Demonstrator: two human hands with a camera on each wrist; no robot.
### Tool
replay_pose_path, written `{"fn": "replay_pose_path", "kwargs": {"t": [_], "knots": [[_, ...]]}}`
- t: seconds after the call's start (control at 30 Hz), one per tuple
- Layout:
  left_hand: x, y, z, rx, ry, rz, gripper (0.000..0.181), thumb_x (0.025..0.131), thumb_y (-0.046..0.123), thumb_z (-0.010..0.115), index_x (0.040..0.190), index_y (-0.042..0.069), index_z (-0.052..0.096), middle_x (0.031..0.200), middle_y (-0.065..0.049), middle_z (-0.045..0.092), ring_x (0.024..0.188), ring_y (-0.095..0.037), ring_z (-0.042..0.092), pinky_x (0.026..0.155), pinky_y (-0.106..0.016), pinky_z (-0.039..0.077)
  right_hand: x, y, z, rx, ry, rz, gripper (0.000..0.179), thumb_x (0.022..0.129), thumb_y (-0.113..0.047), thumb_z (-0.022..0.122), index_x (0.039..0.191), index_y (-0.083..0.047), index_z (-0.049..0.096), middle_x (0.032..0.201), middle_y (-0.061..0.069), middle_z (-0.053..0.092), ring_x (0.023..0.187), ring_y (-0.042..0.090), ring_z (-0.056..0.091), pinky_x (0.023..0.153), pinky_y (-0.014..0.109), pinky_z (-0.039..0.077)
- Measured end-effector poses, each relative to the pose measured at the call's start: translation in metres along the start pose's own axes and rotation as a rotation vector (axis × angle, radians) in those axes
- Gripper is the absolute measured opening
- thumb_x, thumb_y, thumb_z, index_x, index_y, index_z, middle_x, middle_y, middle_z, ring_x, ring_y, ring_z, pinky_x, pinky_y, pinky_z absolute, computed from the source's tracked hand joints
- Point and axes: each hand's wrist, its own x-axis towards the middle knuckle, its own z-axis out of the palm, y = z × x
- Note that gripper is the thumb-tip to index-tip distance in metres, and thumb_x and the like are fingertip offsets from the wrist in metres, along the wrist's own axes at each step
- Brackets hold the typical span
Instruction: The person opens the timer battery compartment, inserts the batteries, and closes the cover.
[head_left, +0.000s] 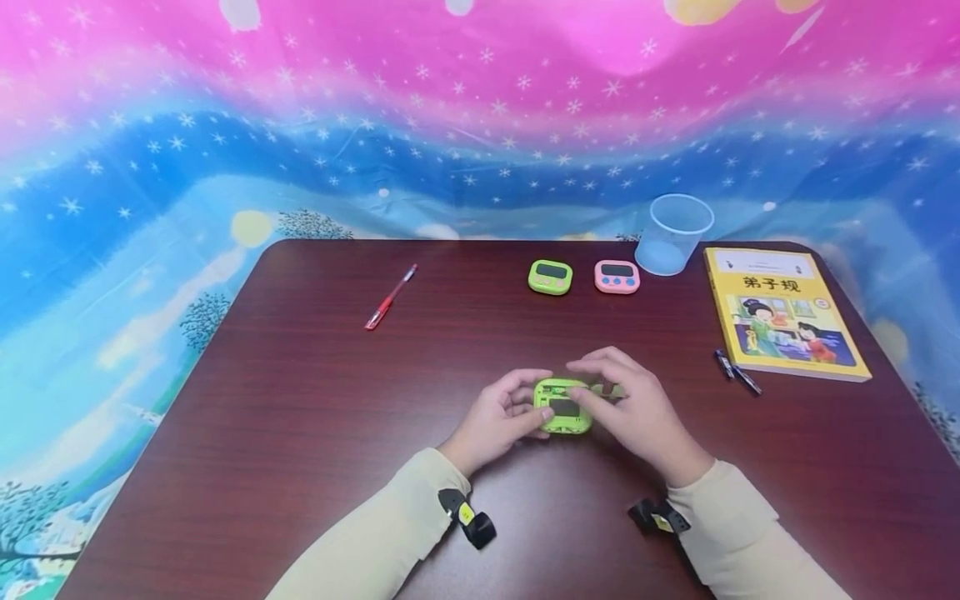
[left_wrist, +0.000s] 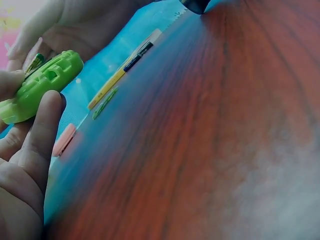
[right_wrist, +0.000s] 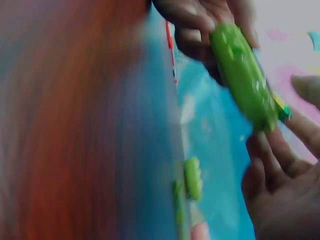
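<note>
My left hand point(head_left: 506, 408) grips a green digital timer point(head_left: 564, 422) at its left side, thumb on the face turned up. That face shows an uncovered battery slot along its far edge. A green-and-yellow battery point(right_wrist: 281, 106) sticks up at the timer's edge, also seen in the left wrist view. Against the timer's right end, my right hand point(head_left: 637, 408) has its fingertips touching the case beside the battery, while its thumb stands apart in the right wrist view. A thin green piece point(left_wrist: 105, 103) lies on the table beyond, partly behind the right hand in the head view.
Farther back stand a second green timer point(head_left: 551, 277), a pink timer point(head_left: 617, 277) and a clear plastic cup point(head_left: 667, 242). A yellow book point(head_left: 787, 312) lies at right, with two short dark sticks point(head_left: 738, 373) by its near corner. A red pen point(head_left: 391, 297) lies left.
</note>
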Motion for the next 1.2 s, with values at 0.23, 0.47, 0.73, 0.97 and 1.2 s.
{"fn": "replay_pose_path", "kwargs": {"t": [0.23,0.47,0.73,0.97,1.2], "knots": [[0.002,-0.001,0.001,-0.012,0.016,-0.009,0.051,0.094,-0.004,0.064,0.143,-0.002,0.047,0.124,-0.029,0.062,0.093,-0.018,0.069,0.078,-0.04,0.062,-0.003,0.019,-0.016,0.315,-0.153,0.226,0.03,0.099,-0.02,0.066,0.126,-0.007,0.067,0.118,0.005,0.068,0.096,0.024,0.064,0.08,0.025,0.057],[0.001,-0.002,0.001,-0.015,0.013,-0.008,0.049,0.094,-0.004,0.064,0.141,0.003,0.05,0.122,-0.024,0.064,0.093,-0.017,0.069,0.078,-0.041,0.062,-0.003,0.022,-0.014,0.351,-0.195,0.278,0.026,0.097,-0.025,0.069,0.121,-0.015,0.07,0.108,0.007,0.07,0.083,0.029,0.063,0.066,0.031,0.055],[0.001,-0.003,-0.001,-0.012,-0.024,-0.008,0.048,0.094,-0.008,0.062,0.14,-0.002,0.049,0.124,-0.027,0.062,0.093,-0.016,0.069,0.078,-0.04,0.063,-0.001,0.021,-0.011,0.404,-0.238,0.322,0.029,0.095,-0.019,0.071,0.118,-0.001,0.072,0.101,0.012,0.072,0.079,0.023,0.069,0.07,0.033,0.061],[0.001,-0.005,-0.002,0.013,-0.031,-0.008,0.048,0.095,-0.006,0.062,0.141,-0.001,0.048,0.126,-0.028,0.062,0.095,-0.017,0.069,0.078,-0.04,0.063,0.0,0.011,-0.004,0.266,-0.16,0.295,0.022,0.093,-0.022,0.073,0.109,-0.006,0.076,0.09,0.006,0.07,0.07,0.023,0.063,0.058,0.029,0.055],[0.002,-0.003,-0.001,0.018,0.007,-0.001,0.05,0.095,-0.007,0.062,0.143,-0.001,0.047,0.126,-0.028,0.062,0.095,-0.016,0.068,0.079,-0.039,0.062,0.0,0.011,0.002,0.204,-0.102,0.317,0.025,0.094,-0.03,0.073,0.11,-0.01,0.075,0.087,0.003,0.072,0.069,0.023,0.063,0.058,0.027,0.052]]}}
